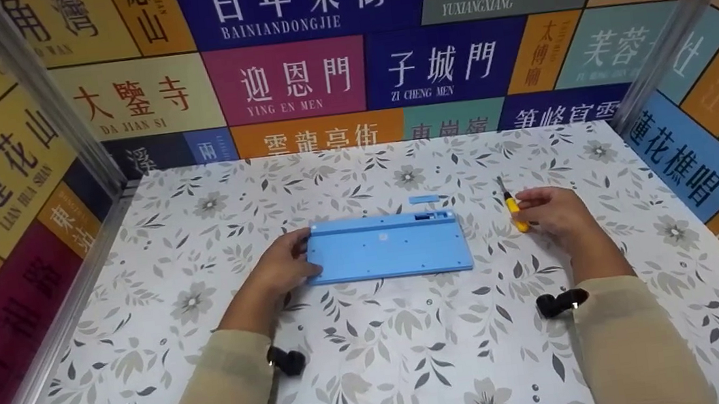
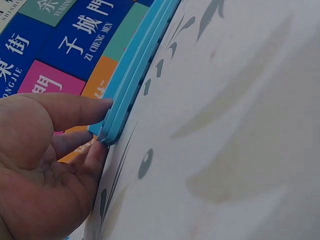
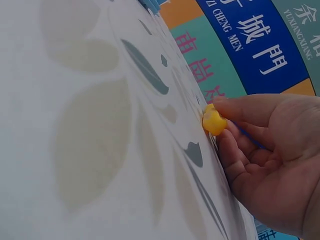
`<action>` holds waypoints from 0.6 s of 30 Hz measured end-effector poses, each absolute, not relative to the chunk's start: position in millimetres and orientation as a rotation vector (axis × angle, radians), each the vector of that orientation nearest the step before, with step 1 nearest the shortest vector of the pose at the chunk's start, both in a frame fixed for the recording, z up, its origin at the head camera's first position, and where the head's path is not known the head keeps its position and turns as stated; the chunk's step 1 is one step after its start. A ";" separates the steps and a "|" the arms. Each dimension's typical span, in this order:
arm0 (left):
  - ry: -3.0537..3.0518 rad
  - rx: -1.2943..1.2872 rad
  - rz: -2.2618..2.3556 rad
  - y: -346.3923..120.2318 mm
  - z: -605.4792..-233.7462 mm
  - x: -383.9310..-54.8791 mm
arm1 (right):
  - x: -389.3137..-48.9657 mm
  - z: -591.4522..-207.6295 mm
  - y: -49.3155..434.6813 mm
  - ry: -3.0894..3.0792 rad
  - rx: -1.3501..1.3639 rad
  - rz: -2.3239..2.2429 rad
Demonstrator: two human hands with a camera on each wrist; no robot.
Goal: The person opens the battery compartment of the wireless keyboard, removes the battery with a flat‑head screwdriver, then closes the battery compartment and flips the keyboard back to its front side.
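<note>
We see a blue keyboard (image 1: 366, 259) that lies with its back side up on the floral tablecloth (image 1: 366, 366), and we take it as our landmark. The left hand (image 1: 281, 263) is at the left end of the keyboard and grips it there: the thumb is laid at the near part of this end, and the other fingers are around its far corner. The right hand (image 1: 556, 209) is to the right of the keyboard, apart from it. Its thumb and fingers pinch a small screwdriver (image 1: 512, 204) by the yellow handle, and the metal shaft points away from the person. Whether the handle touches the cloth, we cannot tell.

In the raised strip along the keyboard's far edge, toward its right end, we notice an uncovered compartment (image 1: 424, 216). Just beyond this edge a little blue cover (image 1: 424, 199) rests on the cloth. On the keyboard's back there are small dark holes and one white mark (image 1: 383, 237). Nearer to the person than the keyboard are two beige sleeves (image 1: 219, 398), and well behind it stands a wall (image 1: 290, 80) of colourful Chinese signs.
</note>
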State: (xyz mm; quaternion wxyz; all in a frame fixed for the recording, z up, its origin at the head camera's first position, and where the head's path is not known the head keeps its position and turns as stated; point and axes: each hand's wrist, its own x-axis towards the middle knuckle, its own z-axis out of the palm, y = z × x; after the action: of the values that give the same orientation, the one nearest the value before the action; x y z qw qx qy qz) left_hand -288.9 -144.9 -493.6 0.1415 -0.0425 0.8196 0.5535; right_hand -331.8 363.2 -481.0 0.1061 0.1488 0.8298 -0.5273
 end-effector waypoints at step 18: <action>2.379 -0.129 1.566 -145.2 -491.8 -287.9 | -330.3 -474.9 362.2 2.493 0.464 -1.360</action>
State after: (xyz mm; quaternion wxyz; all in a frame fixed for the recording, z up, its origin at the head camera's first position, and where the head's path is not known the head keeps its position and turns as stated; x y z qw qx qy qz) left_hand -287.9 -145.2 -491.8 0.1446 -0.0446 0.8256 0.5435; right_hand -330.3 362.2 -474.9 0.1316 0.1597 0.8589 -0.4685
